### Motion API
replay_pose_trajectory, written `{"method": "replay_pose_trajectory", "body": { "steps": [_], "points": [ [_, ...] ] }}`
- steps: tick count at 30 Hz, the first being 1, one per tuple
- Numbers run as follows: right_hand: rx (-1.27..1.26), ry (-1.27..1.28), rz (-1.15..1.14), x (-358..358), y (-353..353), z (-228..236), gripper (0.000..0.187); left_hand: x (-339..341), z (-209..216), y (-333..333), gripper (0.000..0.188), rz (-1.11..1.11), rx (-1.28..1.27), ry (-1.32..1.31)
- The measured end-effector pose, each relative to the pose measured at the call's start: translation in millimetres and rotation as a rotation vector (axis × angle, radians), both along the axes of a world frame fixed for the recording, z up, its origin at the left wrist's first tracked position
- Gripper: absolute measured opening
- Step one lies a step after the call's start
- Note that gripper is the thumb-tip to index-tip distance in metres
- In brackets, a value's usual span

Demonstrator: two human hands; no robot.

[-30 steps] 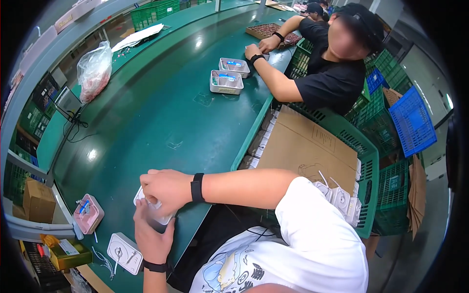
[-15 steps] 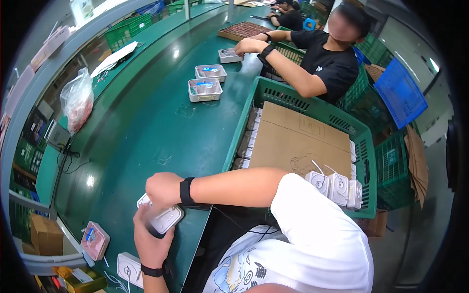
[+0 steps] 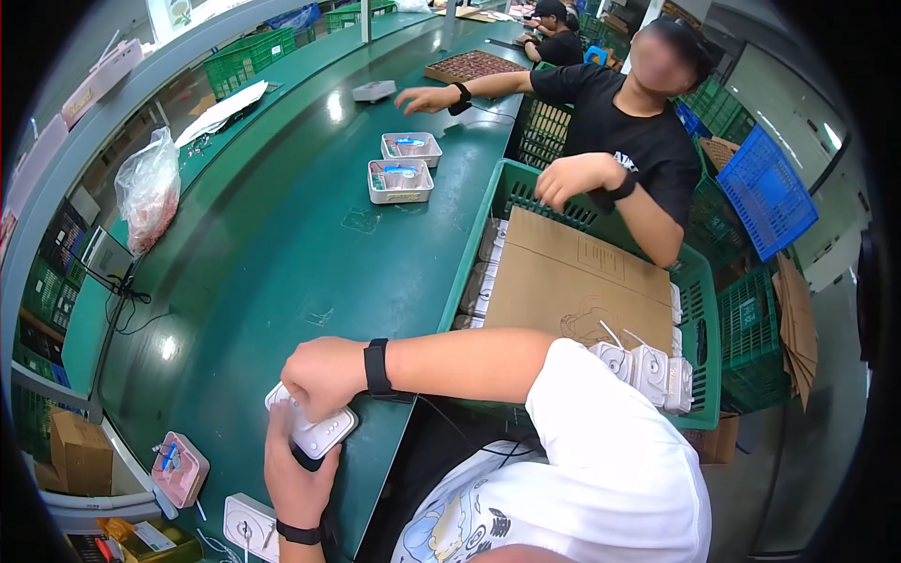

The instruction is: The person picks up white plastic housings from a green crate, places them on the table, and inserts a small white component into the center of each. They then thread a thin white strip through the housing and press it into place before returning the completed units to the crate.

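Note:
A white rounded plastic casing (image 3: 328,435) with small round dots on its face lies tilted on the green bench. My left hand (image 3: 297,469) grips it from the near side, thumb and fingers round its edges; its fingertips are partly smeared. From above, my right hand (image 3: 324,377) is closed in a fist over the far part of the casing. Whatever sits inside that fist is hidden. Beside my left wrist is a white open housing (image 3: 249,524) with a cable. A pink open housing (image 3: 180,469) with blue and white parts stands to the left.
Two open white housings (image 3: 401,183) with wiring stand farther up the green bench (image 3: 244,281). A green crate (image 3: 469,272) at right holds cardboard (image 3: 563,272) and white units (image 3: 650,368). Across it, a co-worker's hand (image 3: 582,178) hovers. A plastic bag (image 3: 150,197) hangs at left.
My hands stay at the casing, with the right fist shifted slightly. The co-worker's hands have parted, one now over the crate; a light housing there has moved left across the bench.

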State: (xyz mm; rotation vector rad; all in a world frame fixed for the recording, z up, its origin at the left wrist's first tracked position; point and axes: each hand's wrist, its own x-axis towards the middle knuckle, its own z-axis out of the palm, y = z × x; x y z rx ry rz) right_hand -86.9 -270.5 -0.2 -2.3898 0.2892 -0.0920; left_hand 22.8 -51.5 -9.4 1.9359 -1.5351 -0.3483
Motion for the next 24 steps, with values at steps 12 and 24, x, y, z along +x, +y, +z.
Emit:
{"method": "replay_pose_trajectory", "body": {
  "steps": [12,24],
  "points": [
    [-0.038,-0.214,0.001,-2,-8,-17,0.014,-5,4,-4,0.079,-0.085,-0.065,-0.220],
    [0.045,-0.354,-0.056,5,-8,-9,0.026,-19,3,-12,0.081,-0.006,-0.044,-0.312]
  ]
}}
